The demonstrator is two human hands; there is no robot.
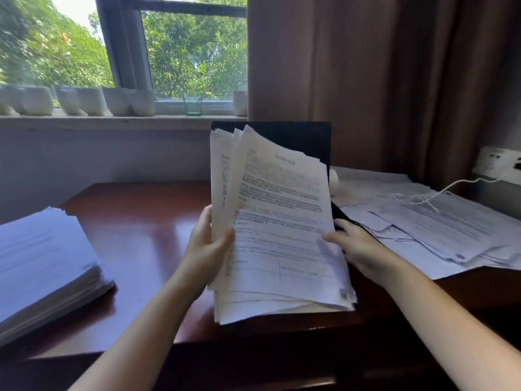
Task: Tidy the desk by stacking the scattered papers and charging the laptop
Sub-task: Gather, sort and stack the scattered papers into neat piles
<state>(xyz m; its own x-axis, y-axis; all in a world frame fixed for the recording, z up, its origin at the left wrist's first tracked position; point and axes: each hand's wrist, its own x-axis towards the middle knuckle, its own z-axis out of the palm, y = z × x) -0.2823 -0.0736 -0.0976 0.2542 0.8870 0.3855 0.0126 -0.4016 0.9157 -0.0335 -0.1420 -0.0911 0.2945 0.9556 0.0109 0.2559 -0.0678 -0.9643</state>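
Note:
A loose bundle of printed papers (277, 221) is raised upright over the middle of the dark wooden desk (141, 221). My left hand (208, 241) grips its left edge, thumb on the front sheet. My right hand (355, 244) holds the right edge, thumb on the front sheet and fingers behind. Behind the bundle stands the open black laptop (310, 139), mostly hidden by the papers. A thick neat stack of paper (42, 266) lies at the left of the desk. Scattered sheets (423, 221) cover the right side, with a white charger cable (428, 193) across them.
A white power strip (499, 163) sits on a ledge at the far right, beside a brown curtain (380, 80). On the windowsill stand several white cups (84, 101) and a green glass (193, 105).

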